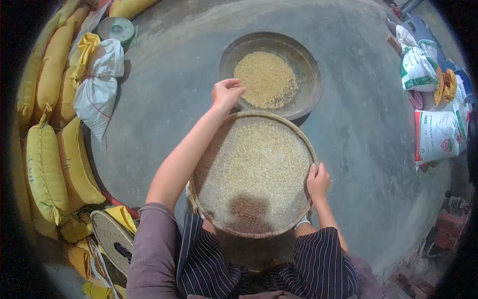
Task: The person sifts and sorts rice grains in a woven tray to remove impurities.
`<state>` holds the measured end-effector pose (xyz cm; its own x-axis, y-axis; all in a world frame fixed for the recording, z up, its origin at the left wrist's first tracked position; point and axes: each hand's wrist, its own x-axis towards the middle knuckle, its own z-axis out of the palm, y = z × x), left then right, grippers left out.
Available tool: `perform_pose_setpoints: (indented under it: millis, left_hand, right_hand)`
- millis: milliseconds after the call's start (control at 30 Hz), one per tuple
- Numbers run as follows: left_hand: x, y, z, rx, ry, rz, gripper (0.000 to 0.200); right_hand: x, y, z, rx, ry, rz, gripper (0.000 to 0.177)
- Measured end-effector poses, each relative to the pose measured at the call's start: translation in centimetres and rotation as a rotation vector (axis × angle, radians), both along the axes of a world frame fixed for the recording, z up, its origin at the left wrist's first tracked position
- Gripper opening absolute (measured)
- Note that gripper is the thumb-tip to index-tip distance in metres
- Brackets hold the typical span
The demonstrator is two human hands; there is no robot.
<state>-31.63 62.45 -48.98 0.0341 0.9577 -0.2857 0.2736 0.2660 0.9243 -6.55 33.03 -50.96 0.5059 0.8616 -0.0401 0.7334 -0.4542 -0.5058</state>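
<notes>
Gripping one side, our right hand [318, 182] could tilt the tray [309, 149], spilling grain [266, 167]. Our left hand [226, 94] pinches, contents unclear.

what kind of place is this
Probably a farm's grain store or work yard: plump yellow sacks line the left side, a dial scale stands near them, and grain fills part of a wide metal basin on bare concrete.

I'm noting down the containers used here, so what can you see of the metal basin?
The basin is round, wide and shallow, dark grey and dull like worn metal. It sits upright on the concrete floor, beyond the woven tray, holding a mound of yellowish grain. The left hand is at its near-left rim.
</notes>
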Motion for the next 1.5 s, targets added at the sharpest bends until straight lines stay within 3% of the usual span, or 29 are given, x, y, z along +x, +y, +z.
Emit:
perform_pose_setpoints:
  millis: [133,200,233,267,333,533,667,733,767,967,1500]
  left_hand:
    - [-1.0,-1.6,-0.6,-0.078,0.027,0.079,0.029]
    - [-1.6,-1.9,-0.7,-0.001,-0.142,0.010,0.026]
    - [-1.7,-2.1,-0.5,0.081,0.009,-0.024,0.024]
    - [-2.1,-2.7,-0.4,0.062,0.014,-0.025,0.024]
    - [-2.9,-3.6,0.5,0.285,0.115,-0.157,0.024]
    - [-4.8,-9.5,1.5,0.377,0.237,-0.161,0.021]
    - [-4.8,-12.3,0.3,0.349,0.292,-0.313,0.022]
    - [-4.3,-12.7,-0.2,0.535,0.395,-0.430,0.025]
    - [-3.9,-12.8,-0.4,0.502,0.370,-0.405,0.027]
    - [-1.6,-11.7,-1.8,0.542,0.388,-0.364,0.026]
    - [-0.9,-10.9,-1.6,0.571,0.485,-0.341,0.012]
  right_hand:
    - [0.2,0.0,-0.3,0.006,0.024,0.002,0.030]
    - [0.0,-0.1,-0.5,0.041,0.015,0.019,0.030]
    - [-0.1,0.1,0.0,0.002,0.005,0.008,0.030]
    - [-0.2,0.1,0.2,-0.041,-0.005,-0.004,0.031]
    - [0.0,0.0,-0.2,-0.023,0.003,0.003,0.030]
    - [0.3,0.0,-0.6,-0.006,-0.005,0.024,0.029]
    - [0.0,0.0,-0.1,-0.011,-0.027,0.035,0.030]
    - [-0.2,-0.1,-0.4,0.085,-0.065,0.047,0.031]
    - [-0.3,-0.1,-0.5,0.182,-0.105,0.063,0.033]
    - [0.0,0.0,-0.4,0.088,-0.054,0.071,0.035]
    - [-0.1,0.1,-0.1,0.119,-0.026,0.073,0.028]
